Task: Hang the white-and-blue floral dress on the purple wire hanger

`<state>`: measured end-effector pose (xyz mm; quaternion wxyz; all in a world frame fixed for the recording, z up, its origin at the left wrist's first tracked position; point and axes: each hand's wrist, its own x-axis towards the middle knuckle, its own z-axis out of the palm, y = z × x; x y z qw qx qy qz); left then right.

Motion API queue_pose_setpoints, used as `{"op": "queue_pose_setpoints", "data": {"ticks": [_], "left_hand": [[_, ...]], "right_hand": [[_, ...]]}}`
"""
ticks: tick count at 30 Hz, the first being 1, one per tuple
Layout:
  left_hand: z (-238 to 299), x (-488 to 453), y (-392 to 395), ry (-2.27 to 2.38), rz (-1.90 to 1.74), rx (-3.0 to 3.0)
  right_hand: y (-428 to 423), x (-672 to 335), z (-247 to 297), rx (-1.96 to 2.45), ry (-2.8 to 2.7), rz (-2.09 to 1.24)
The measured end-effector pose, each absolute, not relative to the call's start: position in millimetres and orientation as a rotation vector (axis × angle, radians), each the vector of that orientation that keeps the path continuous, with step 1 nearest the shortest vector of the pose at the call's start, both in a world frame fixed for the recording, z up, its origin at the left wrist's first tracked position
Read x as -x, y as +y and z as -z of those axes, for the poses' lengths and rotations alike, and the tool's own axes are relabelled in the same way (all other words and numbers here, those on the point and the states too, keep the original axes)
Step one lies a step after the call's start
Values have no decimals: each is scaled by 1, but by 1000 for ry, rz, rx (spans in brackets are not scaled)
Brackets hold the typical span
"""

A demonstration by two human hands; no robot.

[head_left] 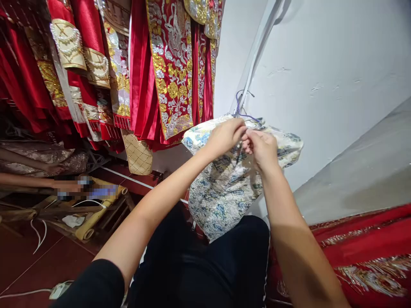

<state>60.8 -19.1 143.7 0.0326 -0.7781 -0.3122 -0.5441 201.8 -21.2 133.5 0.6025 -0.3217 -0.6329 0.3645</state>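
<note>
White floral garment (218,201) mostly below both grips (226,134) (266,150)

White garment (220,205) with blue floral print

Single view from the wearer's head, facing forward and steeply down: lap (205,269) close at six o'clock, left hand (226,134) and right hand (266,149) near centre, wall (327,55) farther off at two o'clock.

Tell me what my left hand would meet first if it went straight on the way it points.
Your left hand would likely meet your right hand, just ahead at the patterned garment; depth is unclear, so the purple hanger might come first.
</note>
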Motion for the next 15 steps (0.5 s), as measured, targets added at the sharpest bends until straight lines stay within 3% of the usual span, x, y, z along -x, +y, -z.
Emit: {"op": "queue_pose_setpoints", "data": {"ticks": [3,8,12,15], "left_hand": [[-152,-49,-22,-900,1954,2279],[-149,20,-13,-966,2859,1780],[-99,63,-7,-1052,3782,969],[-45,55,-19,-1172,3875,795]], "right_hand": [[-11,-198,-102,891,-1499,-897],[-25,-192,-48,944,-1486,-1120],[-59,-179,-26,844,-1525,-1195],[-82,-166,-6,874,-1461,-1236]]}}
